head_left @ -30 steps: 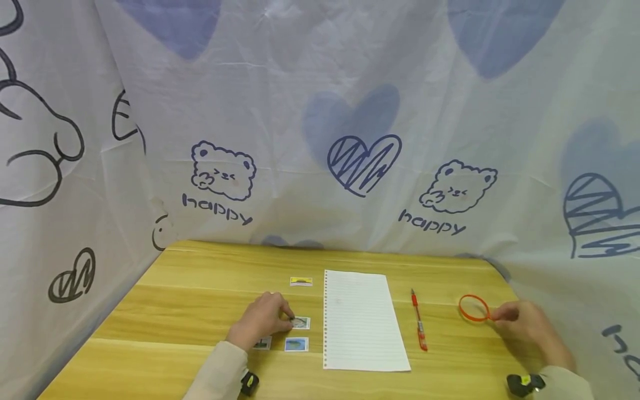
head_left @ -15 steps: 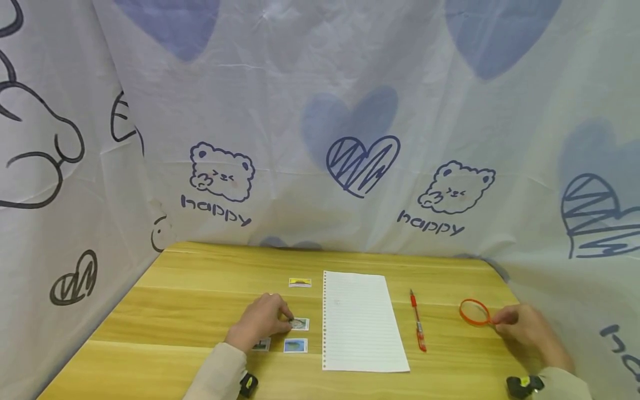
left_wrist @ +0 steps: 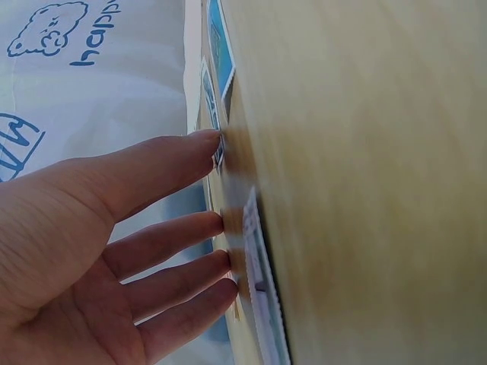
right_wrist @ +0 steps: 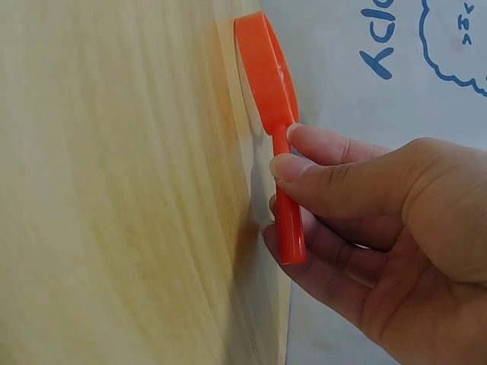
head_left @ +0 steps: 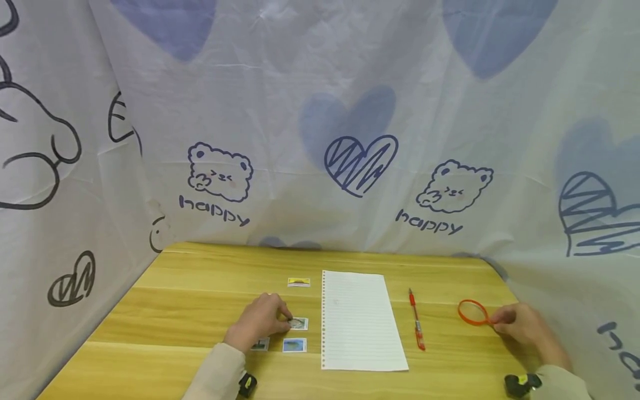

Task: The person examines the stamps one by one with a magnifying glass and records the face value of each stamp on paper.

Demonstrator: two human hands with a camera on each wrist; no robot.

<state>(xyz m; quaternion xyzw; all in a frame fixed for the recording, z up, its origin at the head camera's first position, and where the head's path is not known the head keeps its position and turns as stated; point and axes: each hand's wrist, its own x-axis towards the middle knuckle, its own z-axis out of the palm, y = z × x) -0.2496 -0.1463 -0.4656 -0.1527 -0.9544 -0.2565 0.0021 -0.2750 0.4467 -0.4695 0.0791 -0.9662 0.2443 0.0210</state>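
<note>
- With the left hand (head_left: 261,319), pinching a greenish stamp (head_left: 301,324) by its left edge, lower centre; apparently placing or lifting it, so calling next for a light touch.
- With other fingers loosely extended.
- With the right hand (head_left: 525,329), gripping the red magnifying glass (right_wrist: 262,76) by its handle, lower right.
</note>
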